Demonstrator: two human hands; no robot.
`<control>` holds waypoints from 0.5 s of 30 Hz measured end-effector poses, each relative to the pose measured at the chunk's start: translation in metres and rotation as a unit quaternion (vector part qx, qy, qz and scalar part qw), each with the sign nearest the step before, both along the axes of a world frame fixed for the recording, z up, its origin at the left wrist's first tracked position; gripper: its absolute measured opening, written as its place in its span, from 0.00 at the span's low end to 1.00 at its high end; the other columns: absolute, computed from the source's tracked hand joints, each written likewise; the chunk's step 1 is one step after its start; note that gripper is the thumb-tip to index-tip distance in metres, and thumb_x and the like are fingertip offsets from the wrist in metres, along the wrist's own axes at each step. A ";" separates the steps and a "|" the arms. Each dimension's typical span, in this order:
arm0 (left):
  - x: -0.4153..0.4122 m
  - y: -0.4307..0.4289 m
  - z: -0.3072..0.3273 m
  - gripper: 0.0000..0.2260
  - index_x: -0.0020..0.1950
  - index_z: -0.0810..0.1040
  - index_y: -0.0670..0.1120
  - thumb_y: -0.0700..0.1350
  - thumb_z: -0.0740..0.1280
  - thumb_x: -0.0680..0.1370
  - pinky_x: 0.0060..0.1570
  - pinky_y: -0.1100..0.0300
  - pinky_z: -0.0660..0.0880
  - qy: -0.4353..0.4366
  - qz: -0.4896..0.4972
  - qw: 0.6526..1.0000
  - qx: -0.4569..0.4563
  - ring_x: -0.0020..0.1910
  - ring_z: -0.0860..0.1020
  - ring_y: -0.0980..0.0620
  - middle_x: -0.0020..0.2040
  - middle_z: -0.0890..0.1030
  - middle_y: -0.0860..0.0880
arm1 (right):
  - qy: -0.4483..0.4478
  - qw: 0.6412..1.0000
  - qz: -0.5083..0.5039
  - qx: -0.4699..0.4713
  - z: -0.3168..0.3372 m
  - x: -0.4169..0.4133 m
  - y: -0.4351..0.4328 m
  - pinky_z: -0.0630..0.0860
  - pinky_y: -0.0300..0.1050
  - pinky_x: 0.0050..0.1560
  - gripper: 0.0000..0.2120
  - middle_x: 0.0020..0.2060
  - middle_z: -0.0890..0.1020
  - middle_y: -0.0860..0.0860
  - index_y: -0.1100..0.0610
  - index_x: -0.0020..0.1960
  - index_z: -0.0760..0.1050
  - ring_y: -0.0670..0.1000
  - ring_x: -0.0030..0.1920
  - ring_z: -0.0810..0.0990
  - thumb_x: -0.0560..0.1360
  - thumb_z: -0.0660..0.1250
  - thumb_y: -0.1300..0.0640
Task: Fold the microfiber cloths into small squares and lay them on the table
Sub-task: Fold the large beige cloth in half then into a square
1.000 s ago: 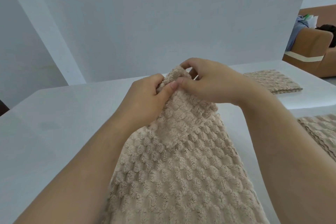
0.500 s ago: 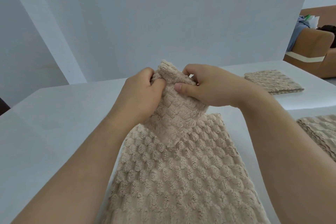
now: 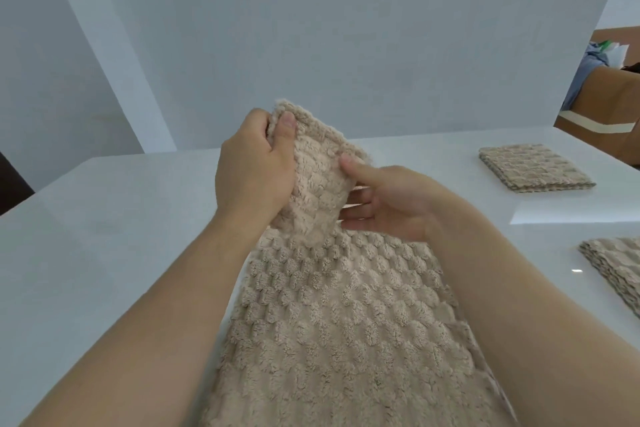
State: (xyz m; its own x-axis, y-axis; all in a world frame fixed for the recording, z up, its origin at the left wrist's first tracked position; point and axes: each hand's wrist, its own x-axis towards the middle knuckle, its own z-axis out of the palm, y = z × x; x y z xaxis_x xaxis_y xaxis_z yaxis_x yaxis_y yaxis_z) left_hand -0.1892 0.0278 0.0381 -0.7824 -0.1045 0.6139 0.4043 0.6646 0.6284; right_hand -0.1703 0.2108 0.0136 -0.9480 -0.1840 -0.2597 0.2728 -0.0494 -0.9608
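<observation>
Grip: your left hand point(image 3: 252, 170) pinches the top corner of the cloth point(image 3: 329, 305) between thumb and curled fingers, raised above the table point(image 3: 104, 218). Your right hand point(image 3: 388, 204) takes the right edge lower down, thumb laid on the front and fingers straight behind, so it reads as a loose pinch rather than a clamp. The cloth's upper part is bunched narrow between the two hands; the rest hangs wide toward you, and whether its lower part rests on the table cannot be told. Judgement: you are finding and matching edges for a fold, with no square formed yet. To do it well, slide your right thumb along the edge until it reaches the next corner, then draw both corners apart so the top edge goes taut and straight before you bring the halves together. The pile is thick and springy, so expect creases to relax; press each one flat on the table. Beyond the hands: one folded cloth point(image 3: 533, 166) lies far right on the table, and a stack point(image 3: 616, 267) of cloths sits at the right edge, nearer you. Match the new square to the folded one.
</observation>
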 end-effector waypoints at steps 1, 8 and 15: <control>-0.001 0.001 -0.001 0.17 0.42 0.67 0.49 0.59 0.58 0.84 0.35 0.51 0.72 -0.002 0.003 1.000 0.012 0.32 0.75 0.52 0.33 0.74 0.51 | -0.030 0.998 -0.015 -0.061 -0.004 -0.001 -0.009 0.76 0.60 0.67 0.26 0.54 0.86 0.60 0.60 0.63 0.77 0.60 0.56 0.85 0.77 0.69 0.40; -0.005 0.009 -0.014 0.15 0.45 0.69 0.48 0.57 0.57 0.85 0.34 0.59 0.71 -0.073 -0.012 0.993 0.087 0.33 0.73 0.54 0.36 0.74 0.52 | 0.037 0.979 -0.167 -0.109 -0.018 -0.010 -0.037 0.84 0.55 0.50 0.26 0.48 0.88 0.54 0.59 0.60 0.79 0.55 0.48 0.88 0.80 0.62 0.37; 0.000 0.008 -0.014 0.16 0.44 0.69 0.47 0.57 0.58 0.84 0.33 0.43 0.79 -0.103 -0.011 0.988 0.118 0.36 0.79 0.43 0.36 0.74 0.49 | 0.172 0.941 -0.249 0.151 -0.018 -0.007 -0.035 0.77 0.48 0.47 0.31 0.46 0.82 0.51 0.58 0.60 0.74 0.50 0.46 0.81 0.80 0.53 0.31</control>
